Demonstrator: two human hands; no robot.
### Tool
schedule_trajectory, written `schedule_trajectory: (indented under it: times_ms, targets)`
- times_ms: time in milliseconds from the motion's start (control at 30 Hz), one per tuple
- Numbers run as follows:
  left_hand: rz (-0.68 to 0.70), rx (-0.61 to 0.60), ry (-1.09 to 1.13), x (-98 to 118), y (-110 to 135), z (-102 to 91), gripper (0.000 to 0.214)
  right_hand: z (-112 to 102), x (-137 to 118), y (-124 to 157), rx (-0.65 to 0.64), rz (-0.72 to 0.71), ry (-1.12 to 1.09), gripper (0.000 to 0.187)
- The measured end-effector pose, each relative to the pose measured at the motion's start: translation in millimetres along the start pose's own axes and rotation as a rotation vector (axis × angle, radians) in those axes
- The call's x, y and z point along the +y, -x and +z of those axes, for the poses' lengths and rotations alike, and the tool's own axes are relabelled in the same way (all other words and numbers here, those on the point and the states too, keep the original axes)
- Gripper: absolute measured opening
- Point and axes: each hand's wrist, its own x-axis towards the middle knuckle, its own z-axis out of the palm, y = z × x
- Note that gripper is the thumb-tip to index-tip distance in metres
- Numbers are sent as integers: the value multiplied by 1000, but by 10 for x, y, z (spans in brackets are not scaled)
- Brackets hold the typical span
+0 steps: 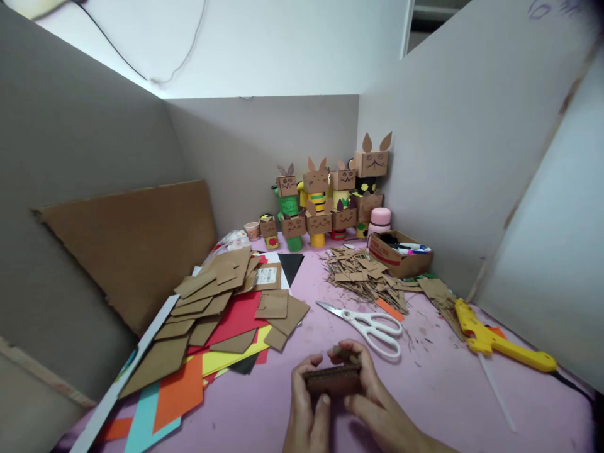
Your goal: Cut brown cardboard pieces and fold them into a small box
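My left hand (304, 402) and my right hand (380, 402) are together near the front of the pink table. Between them is a small piece of brown cardboard (333, 381), seen edge-on, with a dark face toward me. My left fingers and thumb grip its left end. On the right end, my right fingers curl round it, and another bit of cardboard shows under the fingertips. I cannot tell whether it is a folded box or stacked pieces. White-handled scissors (368, 324) lie just beyond my hands, blades partly apart.
At left lie cardboard sheets (207, 305) and coloured paper (179, 393). Cardboard scraps (361, 274) are heaped at back right, beside a box of pens (401, 255). A yellow glue gun (504, 346) with a cord lies at right. Cardboard animal figures (318, 220) stand against the partition.
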Motion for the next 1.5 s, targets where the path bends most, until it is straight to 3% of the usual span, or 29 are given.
schedule_trajectory:
  times_ms: [533,767,900,1033,1133,1233,1333,1433,1500]
  targets:
    - [-84,-9,-67,47,20,4,32,-2,9,-31,-13,-29,124,59]
    - [-103,-68,166,-5,-29,-28,51,11,8,-36,19,34,117,59]
    - [-75,-57,69,-53,-29,-28,36,12,-19,-41,41,52,125,57]
    - [-71,-15,121,-86,-44,-27,39,4,-37,-36,23,54,106,45]
    - [-79,5,172,-107,-63,-28,41,6,12,-35,23,27,196,33]
    - [-103,25,198,-91,-92,-43,41,-11,50,-41,85,19,335,38]
    - [-144,-2,339,-5,-146,-78,42,-66,0,-42,146,-26,475,40]
    - [-158,-31,518,125,-203,-107,48,-122,-80,-30,139,-53,598,32]
    - [-156,-34,576,195,-223,-111,54,-137,-85,-16,121,-90,662,36]
